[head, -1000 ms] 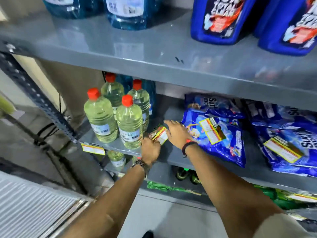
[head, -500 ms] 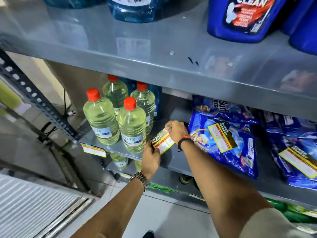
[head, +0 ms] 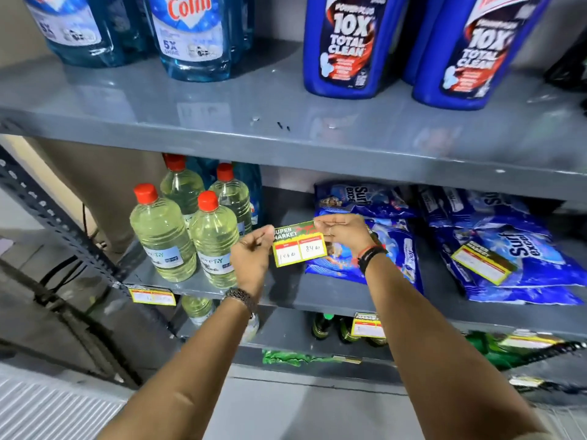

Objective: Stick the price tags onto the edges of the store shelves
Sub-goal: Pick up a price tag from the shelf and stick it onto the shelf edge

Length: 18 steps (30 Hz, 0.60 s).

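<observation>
Yellow-edged price tag with green header, red bands, white boxes. Grey shelves. Pale yellow bottles, red caps. Blue detergent pouches. Dark blue jugs, white lettering.

A tag was held between the left hand and the right hand, in front of the middle shelf. On that shelf, bottles stood to the left and pouches lay to the right. Jugs stood on the shelf above. Another tag sat on the middle shelf's edge, below the bottles.
</observation>
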### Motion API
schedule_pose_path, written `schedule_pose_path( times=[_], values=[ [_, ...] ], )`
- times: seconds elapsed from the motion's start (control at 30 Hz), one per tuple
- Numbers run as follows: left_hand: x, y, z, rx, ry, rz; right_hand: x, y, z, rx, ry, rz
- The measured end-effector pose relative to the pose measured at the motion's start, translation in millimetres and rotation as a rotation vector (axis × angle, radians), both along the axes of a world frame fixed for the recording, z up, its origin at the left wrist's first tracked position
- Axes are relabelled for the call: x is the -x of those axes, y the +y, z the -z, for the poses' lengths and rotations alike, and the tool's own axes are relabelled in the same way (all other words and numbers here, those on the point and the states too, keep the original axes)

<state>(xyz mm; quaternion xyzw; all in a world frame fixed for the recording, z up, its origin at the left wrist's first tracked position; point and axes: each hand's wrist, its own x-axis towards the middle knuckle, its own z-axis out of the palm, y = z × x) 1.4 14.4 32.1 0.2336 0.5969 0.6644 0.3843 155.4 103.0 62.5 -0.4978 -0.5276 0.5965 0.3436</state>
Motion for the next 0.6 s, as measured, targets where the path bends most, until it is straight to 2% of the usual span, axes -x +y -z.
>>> schedule_pose_path(
  times=[0.13, 0.33, 0.5, 0.6],
  values=[
    [-4.0, 2.8, -25.6, -0.028, 0.067, 0.124, -25.8, -16.3, -19.0, -0.026, 0.092, 0.019],
    [-15.1, -2.5, -49.3, -0.083, 0.080, 0.176, -40.4, -36.5, -44.5, -0.072, 0.175, 0.071],
    [-1.7, -28.4, -63.2, -0.152, 0.267, 0.137, -26.1, -60.5, -64.0, -0.158, 0.157, 0.113],
    [25.4, -59.9, -69.5, -0.245, 0.326, 0.042, -2.1, -81.8, -78.4, -0.253, 0.122, 0.054]
  ],
)
